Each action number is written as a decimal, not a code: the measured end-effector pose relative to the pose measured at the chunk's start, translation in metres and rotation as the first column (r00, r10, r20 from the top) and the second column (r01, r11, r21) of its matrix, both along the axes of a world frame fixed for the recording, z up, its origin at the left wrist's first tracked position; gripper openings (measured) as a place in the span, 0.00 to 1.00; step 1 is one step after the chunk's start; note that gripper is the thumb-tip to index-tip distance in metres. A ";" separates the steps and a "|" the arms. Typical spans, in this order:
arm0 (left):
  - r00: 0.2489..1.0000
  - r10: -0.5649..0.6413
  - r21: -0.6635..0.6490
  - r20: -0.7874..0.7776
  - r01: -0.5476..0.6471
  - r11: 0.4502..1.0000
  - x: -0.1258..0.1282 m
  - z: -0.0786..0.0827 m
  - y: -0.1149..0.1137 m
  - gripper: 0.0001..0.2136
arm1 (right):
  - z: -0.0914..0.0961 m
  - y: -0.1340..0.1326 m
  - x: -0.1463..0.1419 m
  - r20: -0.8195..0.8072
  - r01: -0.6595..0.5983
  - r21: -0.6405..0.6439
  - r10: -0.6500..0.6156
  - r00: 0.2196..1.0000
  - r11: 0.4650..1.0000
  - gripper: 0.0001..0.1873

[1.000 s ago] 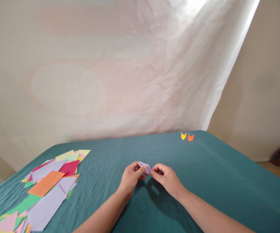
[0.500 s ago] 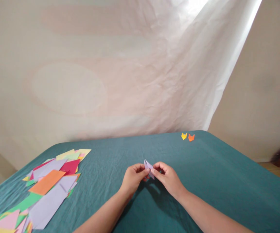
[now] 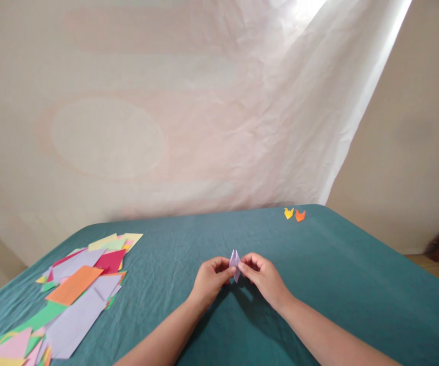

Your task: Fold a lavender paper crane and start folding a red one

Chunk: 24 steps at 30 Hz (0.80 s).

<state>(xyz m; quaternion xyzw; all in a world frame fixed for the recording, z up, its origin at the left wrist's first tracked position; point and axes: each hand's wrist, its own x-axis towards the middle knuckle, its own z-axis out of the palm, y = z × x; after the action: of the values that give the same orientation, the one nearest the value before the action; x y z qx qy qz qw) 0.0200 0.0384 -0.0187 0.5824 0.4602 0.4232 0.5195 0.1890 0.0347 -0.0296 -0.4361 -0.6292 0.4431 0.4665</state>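
Observation:
A small folded lilac paper piece (image 3: 235,260) stands upright between my two hands, its two points sticking up. My left hand (image 3: 211,279) pinches its left side with thumb and fingers closed. My right hand (image 3: 263,277) pinches its right side the same way. Both hands hover just over the teal tablecloth (image 3: 341,284) near the table's middle.
A loose heap of coloured paper sheets (image 3: 75,291) lies at the left, reaching the near edge. Two small folded paper figures, one yellow (image 3: 288,213) and one orange (image 3: 300,215), sit at the far right edge. A pale curtain hangs behind the table.
The lilac piece has been turned from lying flat and sideways to standing upright with its points up. Both hands stayed in place, shifting only slightly.

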 end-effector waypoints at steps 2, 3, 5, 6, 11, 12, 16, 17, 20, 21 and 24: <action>0.999 0.014 0.020 -0.046 -0.014 1.000 -0.001 0.000 0.000 0.11 | 0.000 0.000 0.000 0.002 -0.005 -0.002 0.005 1.000 1.000 0.12; 0.997 0.022 0.037 -0.080 -0.019 0.999 -0.001 0.000 -0.001 0.10 | -0.001 0.000 -0.001 0.003 -0.012 0.001 0.012 1.000 1.000 0.12; 0.986 0.034 0.087 -0.161 -0.020 0.996 -0.001 0.000 -0.002 0.09 | -0.001 0.001 -0.001 0.003 -0.031 0.012 0.031 1.000 0.999 0.11; 0.980 0.040 0.112 -0.196 -0.018 0.994 -0.001 0.000 -0.003 0.09 | -0.001 0.001 -0.001 0.005 -0.040 0.016 0.040 0.999 0.999 0.11; 0.975 -0.002 0.104 -0.220 0.026 0.994 0.003 0.000 -0.006 0.08 | 0.002 0.001 -0.001 -0.018 -0.015 0.009 0.015 1.000 1.000 0.11; 0.977 -0.021 0.087 -0.214 0.040 0.995 0.004 -0.001 -0.006 0.08 | 0.003 0.001 -0.001 -0.034 -0.005 0.008 0.006 0.999 1.000 0.12; 0.980 -0.045 0.055 -0.193 0.056 0.997 0.005 0.000 -0.008 0.08 | 0.003 0.001 -0.001 -0.082 -0.050 -0.016 0.048 0.995 0.999 0.11; 0.981 -0.038 0.061 -0.191 0.051 0.997 0.006 0.000 -0.008 0.08 | 0.002 0.000 -0.002 -0.082 -0.059 -0.020 0.057 0.995 0.998 0.11; 0.981 -0.017 0.089 -0.192 0.035 0.995 0.007 0.001 -0.010 0.09 | 0.000 0.001 -0.002 -0.062 -0.033 -0.020 0.032 0.998 0.999 0.11; 0.981 -0.016 0.096 -0.194 0.036 0.995 0.007 0.001 -0.010 0.09 | -0.001 0.001 -0.002 -0.058 -0.020 -0.019 0.019 0.998 1.000 0.12; 0.974 -0.046 0.105 -0.221 0.071 0.992 0.008 -0.003 -0.012 0.08 | -0.001 0.002 -0.002 -0.058 0.015 -0.014 -0.016 0.998 1.000 0.12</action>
<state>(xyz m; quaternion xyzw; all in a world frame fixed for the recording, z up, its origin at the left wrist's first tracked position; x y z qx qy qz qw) 0.0276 0.0268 -0.0213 0.6671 0.4724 0.3664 0.4446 0.1873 0.0363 -0.0305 -0.4312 -0.6089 0.4561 0.4850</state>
